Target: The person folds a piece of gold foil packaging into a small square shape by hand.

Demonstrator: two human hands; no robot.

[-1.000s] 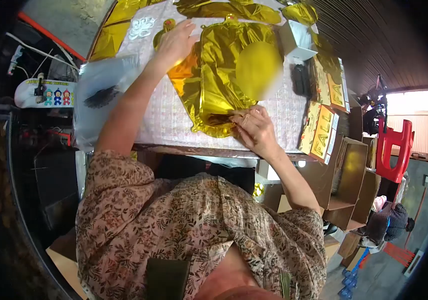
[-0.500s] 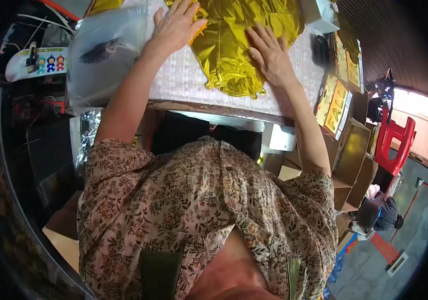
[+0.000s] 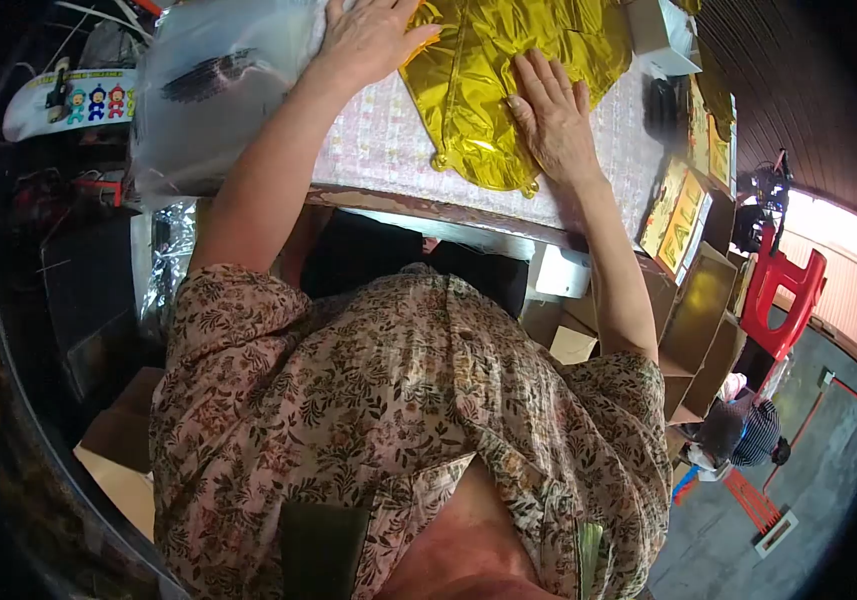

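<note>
A flat, wrinkled gold foil piece, which looks like an uninflated foil balloon (image 3: 483, 110), lies on the checked cloth-covered table (image 3: 373, 150). Small rounded tabs stick out at its near corners. My right hand (image 3: 555, 125) rests palm down on its right side, fingers stretched out. At its upper left edge, my left hand (image 3: 373, 42) lies flat with the thumb spread; something orange shows by its fingertips, too small to name. The far end of the foil runs out of view at the top. Left of my left hand sits a stack of clear plastic bags (image 3: 173, 140) with a black mark.
A white box (image 3: 663, 40) stands at the table's right, near a dark object (image 3: 660, 105). Open cardboard boxes (image 3: 703, 300) line the right side, one labelled FALL (image 3: 683, 222). Farther off are a red plastic stool (image 3: 783, 300) and another person (image 3: 753, 435).
The view has shifted slightly, so the table and foil sit higher and further right. My right hand stays on the foil; my left hand remains flat near its left edge.
</note>
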